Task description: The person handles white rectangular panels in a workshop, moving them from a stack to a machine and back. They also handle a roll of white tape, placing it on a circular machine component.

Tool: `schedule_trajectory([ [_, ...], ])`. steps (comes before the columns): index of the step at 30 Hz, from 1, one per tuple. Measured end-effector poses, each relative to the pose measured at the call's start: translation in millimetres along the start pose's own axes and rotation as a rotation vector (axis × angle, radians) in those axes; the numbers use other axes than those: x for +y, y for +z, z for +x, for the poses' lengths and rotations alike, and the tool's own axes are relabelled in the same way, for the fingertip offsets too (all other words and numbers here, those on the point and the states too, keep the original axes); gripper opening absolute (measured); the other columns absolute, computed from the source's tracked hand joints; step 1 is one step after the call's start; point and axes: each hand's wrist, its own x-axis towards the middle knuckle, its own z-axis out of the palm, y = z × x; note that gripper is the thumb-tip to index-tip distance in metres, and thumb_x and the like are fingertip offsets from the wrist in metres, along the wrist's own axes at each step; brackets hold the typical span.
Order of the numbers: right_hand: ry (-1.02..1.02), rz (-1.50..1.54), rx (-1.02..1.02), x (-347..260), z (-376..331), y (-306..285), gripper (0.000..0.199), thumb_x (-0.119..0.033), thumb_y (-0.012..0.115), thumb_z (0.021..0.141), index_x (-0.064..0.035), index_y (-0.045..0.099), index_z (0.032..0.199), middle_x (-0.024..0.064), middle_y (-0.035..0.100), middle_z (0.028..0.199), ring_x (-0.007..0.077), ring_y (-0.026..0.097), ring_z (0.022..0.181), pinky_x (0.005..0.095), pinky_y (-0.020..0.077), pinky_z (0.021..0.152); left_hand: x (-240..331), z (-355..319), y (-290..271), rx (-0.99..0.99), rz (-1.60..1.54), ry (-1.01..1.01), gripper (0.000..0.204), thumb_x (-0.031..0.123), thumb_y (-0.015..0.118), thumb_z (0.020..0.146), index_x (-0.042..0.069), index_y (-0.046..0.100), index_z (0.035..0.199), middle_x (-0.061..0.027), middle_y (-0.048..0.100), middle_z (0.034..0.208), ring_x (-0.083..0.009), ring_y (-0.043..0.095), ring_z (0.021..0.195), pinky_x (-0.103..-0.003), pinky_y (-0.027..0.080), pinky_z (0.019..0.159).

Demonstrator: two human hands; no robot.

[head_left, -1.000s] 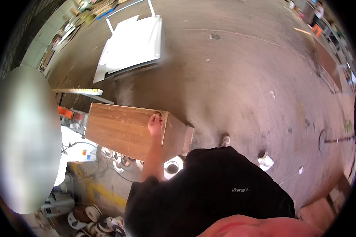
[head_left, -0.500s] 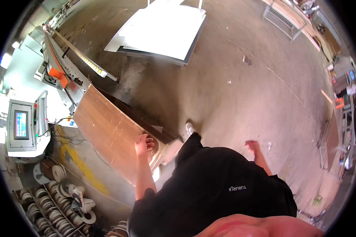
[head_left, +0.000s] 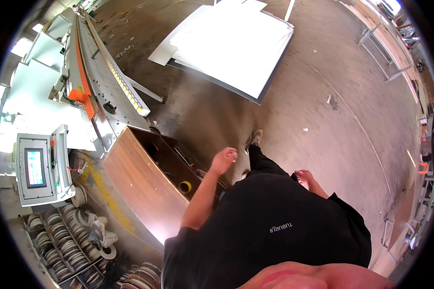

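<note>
My left hand (head_left: 225, 160) hangs in the air in front of me, its fingers curled in and nothing seen in them. Beneath and left of it stands a brown wooden cabinet (head_left: 144, 180) with an open top. A yellow roll of tape (head_left: 184, 187) lies inside the cabinet, near my left forearm. My right hand (head_left: 305, 177) hangs by my waist on the right, fingers loosely bent and apart, with no object visible in it. My black shirt hides part of that side. One shoe (head_left: 254, 138) shows ahead of me on the floor.
Ahead, white panels (head_left: 226, 45) lie stacked on a dark-edged stand. On the left runs a long machine (head_left: 106, 91) with a grey control panel (head_left: 36, 166). A rack of tape-like rolls (head_left: 62, 245) sits lower left. A metal-framed bench (head_left: 383, 48) stands far right.
I have stepped forward along the cabinet, and its open top shows more. My left hand has swung off the cabinet, forward and to the right. My right hand has come closer to my waist.
</note>
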Motion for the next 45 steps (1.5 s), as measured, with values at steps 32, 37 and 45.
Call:
schedule_trajectory([
  [32,0.117,-0.241,0.258,-445.5,60.2,197.5,0.034,-0.032,0.066,0.097,-0.0017,0.076,0.108,0.0148,0.078,0.096,0.0219,0.073,0.094,0.0357,0.0557,0.084,167.0,797.4,-362.7,0.749,-0.140,-0.375,0.049,0.016,0.073,0.096,0.007,0.048,0.136,-0.0155,0.070,0.102,-0.0217,0.068,0.079,-0.032,0.056,0.059],
  [37,0.131,-0.407,0.329,-469.8,69.8,228.2,0.037,-0.035,0.067,0.098,-0.0012,0.074,0.110,0.0146,0.078,0.099,0.0218,0.073,0.095,0.0351,0.0554,0.084,176.2,806.7,-387.0,0.739,-0.443,-0.440,0.038,0.037,0.062,0.103,0.002,0.055,0.114,-0.0152,0.072,0.093,-0.0218,0.067,0.066,-0.033,0.057,0.054],
  [45,0.119,-0.292,0.314,-524.4,93.4,232.4,0.036,-0.039,0.070,0.096,-0.0078,0.077,0.111,0.0125,0.077,0.100,0.0250,0.073,0.096,0.0367,0.0557,0.086,155.4,794.6,-324.9,0.361,-0.406,-0.452,0.044,0.032,0.078,0.094,0.008,0.057,0.124,-0.0039,0.062,0.098,-0.0165,0.058,0.074,-0.033,0.060,0.064],
])
